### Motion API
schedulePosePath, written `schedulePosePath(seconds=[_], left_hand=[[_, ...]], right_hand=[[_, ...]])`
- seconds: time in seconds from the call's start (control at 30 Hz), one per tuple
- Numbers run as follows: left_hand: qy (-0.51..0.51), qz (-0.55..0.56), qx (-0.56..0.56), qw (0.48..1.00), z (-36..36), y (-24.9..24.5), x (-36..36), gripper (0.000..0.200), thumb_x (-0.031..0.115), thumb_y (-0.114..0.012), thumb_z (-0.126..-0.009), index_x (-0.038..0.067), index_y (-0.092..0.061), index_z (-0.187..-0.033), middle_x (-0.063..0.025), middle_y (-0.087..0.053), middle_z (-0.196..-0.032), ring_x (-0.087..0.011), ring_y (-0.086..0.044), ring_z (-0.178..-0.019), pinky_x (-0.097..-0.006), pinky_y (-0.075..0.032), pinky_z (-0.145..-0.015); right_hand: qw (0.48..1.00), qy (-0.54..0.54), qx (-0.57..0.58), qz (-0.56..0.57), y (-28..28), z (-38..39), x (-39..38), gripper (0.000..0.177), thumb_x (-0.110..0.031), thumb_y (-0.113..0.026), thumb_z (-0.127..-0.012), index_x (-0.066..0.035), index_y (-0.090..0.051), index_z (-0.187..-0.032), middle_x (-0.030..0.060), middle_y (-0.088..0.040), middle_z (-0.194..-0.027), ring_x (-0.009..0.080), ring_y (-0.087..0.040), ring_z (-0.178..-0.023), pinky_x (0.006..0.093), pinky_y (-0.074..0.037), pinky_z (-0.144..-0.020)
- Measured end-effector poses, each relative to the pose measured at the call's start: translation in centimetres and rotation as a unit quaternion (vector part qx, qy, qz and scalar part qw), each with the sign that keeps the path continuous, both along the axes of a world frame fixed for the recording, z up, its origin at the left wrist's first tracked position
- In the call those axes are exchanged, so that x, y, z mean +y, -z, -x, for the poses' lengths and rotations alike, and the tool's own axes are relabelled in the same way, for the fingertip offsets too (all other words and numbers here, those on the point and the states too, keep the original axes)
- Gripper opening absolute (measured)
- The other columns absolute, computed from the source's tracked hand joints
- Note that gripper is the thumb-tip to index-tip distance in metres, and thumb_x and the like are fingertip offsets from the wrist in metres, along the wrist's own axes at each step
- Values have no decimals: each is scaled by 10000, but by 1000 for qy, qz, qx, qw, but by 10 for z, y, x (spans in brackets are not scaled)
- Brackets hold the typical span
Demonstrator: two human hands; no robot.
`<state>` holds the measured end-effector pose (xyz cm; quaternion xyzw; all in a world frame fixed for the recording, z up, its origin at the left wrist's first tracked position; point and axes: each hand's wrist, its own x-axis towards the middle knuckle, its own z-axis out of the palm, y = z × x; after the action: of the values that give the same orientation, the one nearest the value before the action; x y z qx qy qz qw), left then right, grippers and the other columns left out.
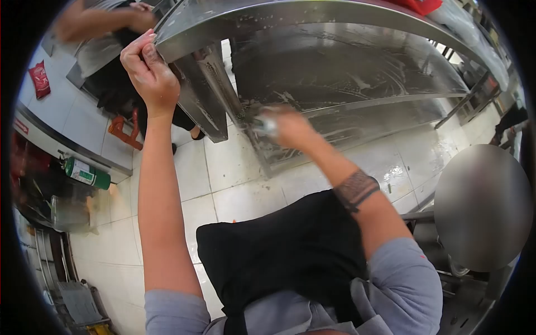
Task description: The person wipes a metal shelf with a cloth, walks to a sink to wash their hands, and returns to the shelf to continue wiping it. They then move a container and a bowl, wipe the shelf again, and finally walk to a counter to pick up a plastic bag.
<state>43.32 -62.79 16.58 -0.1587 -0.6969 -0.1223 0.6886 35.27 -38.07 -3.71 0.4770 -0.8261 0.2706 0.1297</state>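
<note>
My left hand (pixel 151 75) is closed around the corner edge of a stainless-steel table (pixel 245 22), at the upper left. Lower down, my right hand (pixel 295 129) is smeared by motion and closed on a small whitish and greenish pad (pixel 264 125), too blurred to name surely. That pad is against or very near the table leg (pixel 215 78), where the leg meets the lower shelf. Whitish suds streak the steel of the lower shelf (pixel 346 72) and the leg.
Another person's arm (pixel 92 25) reaches in at the upper left. A green cylinder (pixel 86 173) is by the left wall, with an orange-red object (pixel 125 131) nearby. Wet white floor tiles (pixel 240 195) lie below. A red item (pixel 419 5) rests on the tabletop.
</note>
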Motion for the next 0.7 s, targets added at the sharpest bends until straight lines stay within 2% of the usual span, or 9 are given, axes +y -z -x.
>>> schedulePosePath(seconds=[0.1, 0.17, 0.2, 0.3, 0.43, 0.5, 0.53, 0.6, 0.7], left_hand=[[-25, 8, 1, 1000, 1, 1, -2, 167, 140, -454, -1069, 1, -543, -1101, -143, -558, -1158, -275, -603, -1119, -385, -452, -999], [-8, 2, 1, 1000, 6, 3, -2, 165, 137, -447, -1072, 1, -536, -1103, -142, -555, -1161, -275, -610, -1119, -385, -456, -997], [9, -6, 8, 1000, 7, 3, -3, 163, 134, -439, -1074, 1, -529, -1105, -141, -552, -1164, -275, -617, -1119, -386, -460, -996], [8, -18, 9, 1000, 10, 5, -5, 155, 130, -429, -1078, 7, -518, -1109, -138, -546, -1167, -277, -627, -1118, -389, -465, -994], [28, -22, 10, 999, 13, 6, -9, 156, 118, -422, -1076, -2, -514, -1114, -135, -536, -1164, -259, -613, -1128, -370, -450, -1017], [10, -15, 7, 1000, 15, 6, -7, 155, 113, -419, -1074, -5, -513, -1113, -134, -531, -1167, -245, -600, -1136, -362, -440, -1026], [44, -30, 6, 999, 16, 7, -7, 161, 115, -417, -1075, -4, -517, -1114, -133, -528, -1171, -239, -597, -1139, -361, -436, -1032], [66, -41, 6, 997, 17, 7, -9, 167, 118, -415, -1076, -4, -522, -1116, -132, -525, -1175, -233, -594, -1143, -359, -433, -1038], [32, -17, 21, 999, 20, 7, -13, 148, 82, -417, -1056, -8, -525, -1101, -155, -534, -1137, -270, -578, -1093, -381, -438, -998]], right_hand=[[993, 41, 104, 45, 32, 60, 99, 458, -214, -734, -829, -121, -645, -1268, 127, -648, -1297, 341, -610, -1195, 442, -508, -1003], [965, 241, -66, 85, 4, 80, 166, 427, -371, -689, -926, -72, -641, -1227, 179, -664, -1209, 379, -660, -1050, 462, -532, -904], [959, 261, -109, 5, 7, 121, 212, 456, -417, -659, -952, -62, -628, -1236, 205, -660, -1193, 378, -653, -1073, 462, -522, -913], [868, 468, 68, -155, 18, 211, 304, 994, -645, -629, -897, 186, -419, -1400, 378, -486, -1411, 490, -435, -1366, 499, -361, -1149], [822, 436, 181, -319, 32, 321, 337, 832, -617, -485, -973, 50, -439, -1469, 323, -477, -1459, 477, -412, -1394, 505, -378, -1137], [810, 359, 268, -379, 27, 352, 299, 735, -568, -447, -1004, 0, -467, -1471, 295, -472, -1479, 448, -416, -1403, 495, -394, -1125], [882, 346, 79, -309, 10, 352, 256, 608, -459, -444, -1018, -30, -498, -1445, 273, -510, -1451, 409, -462, -1375, 481, -417, -1104], [931, 262, -20, -252, 12, 387, 172, 427, -280, -463, -1014, -46, -570, -1354, 241, -594, -1356, 341, -561, -1282, 454, -460, -1056], [954, 151, -23, -258, 2, 332, 3, 381, -259, -494, -981, -77, -633, -1286, 221, -588, -1363, 346, -534, -1305, 466, -420, -1095]])
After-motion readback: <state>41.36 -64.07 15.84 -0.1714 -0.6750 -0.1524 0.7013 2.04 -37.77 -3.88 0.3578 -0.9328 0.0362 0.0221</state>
